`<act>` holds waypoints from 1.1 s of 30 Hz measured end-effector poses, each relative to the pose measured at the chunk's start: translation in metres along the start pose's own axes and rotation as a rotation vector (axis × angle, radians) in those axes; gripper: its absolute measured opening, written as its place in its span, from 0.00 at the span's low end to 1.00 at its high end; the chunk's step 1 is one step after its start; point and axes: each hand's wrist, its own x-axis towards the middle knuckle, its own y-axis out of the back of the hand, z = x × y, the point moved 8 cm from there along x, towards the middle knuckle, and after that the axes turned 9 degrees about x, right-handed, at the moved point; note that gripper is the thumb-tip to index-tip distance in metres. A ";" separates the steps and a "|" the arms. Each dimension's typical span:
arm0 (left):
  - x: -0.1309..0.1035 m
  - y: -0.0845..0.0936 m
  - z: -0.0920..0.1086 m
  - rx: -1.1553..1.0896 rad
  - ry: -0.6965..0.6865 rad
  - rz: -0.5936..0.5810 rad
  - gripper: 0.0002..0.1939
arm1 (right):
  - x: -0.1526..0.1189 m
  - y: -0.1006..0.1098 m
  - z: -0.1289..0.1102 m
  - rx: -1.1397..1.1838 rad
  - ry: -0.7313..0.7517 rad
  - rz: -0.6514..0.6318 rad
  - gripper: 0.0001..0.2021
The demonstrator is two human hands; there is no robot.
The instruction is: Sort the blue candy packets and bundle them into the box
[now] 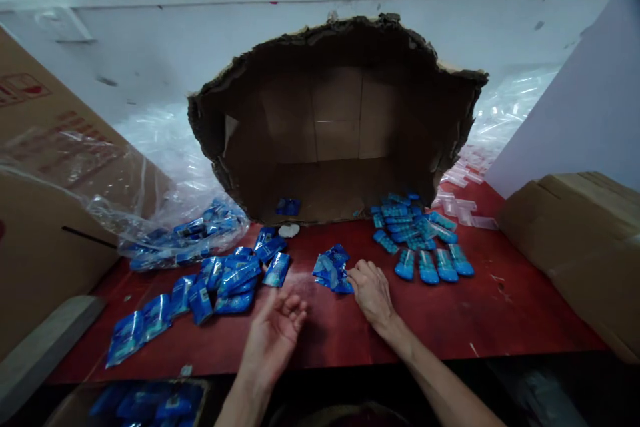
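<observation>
My left hand [281, 321] is palm up above the red table [350, 340], its fingers loosely curled and apart, with nothing in it. Just beyond its fingertips lies a single blue packet [277, 269], beside a larger pile of blue packets [235, 280]. My right hand [369, 287] has its fingers pressed together at the right edge of a small heap of blue packet pieces [332, 269]; what it pinches, if anything, is too small to make out. To its right, blue pouches with clear ends [429, 266] lie in a row below a pile of similar ones [405, 223].
A torn cardboard box [337, 140] opens towards me at the back. A plastic bag [195, 233] of blue packets is at the left. Cartons stand at the left [45, 213] and right [575, 253]. Clear plastic pieces [463, 207] lie back right. A box of blue packets [150, 403] sits below the table.
</observation>
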 end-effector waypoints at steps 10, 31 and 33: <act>0.009 -0.051 -0.057 0.446 -0.048 -0.028 0.27 | -0.021 0.028 -0.020 -0.021 0.080 0.057 0.09; 0.016 -0.055 -0.068 0.426 0.000 -0.056 0.13 | -0.017 0.004 0.007 0.851 -0.214 -0.107 0.07; 0.020 -0.058 -0.061 0.437 -0.059 -0.049 0.13 | -0.013 0.004 0.007 0.838 -0.207 -0.117 0.09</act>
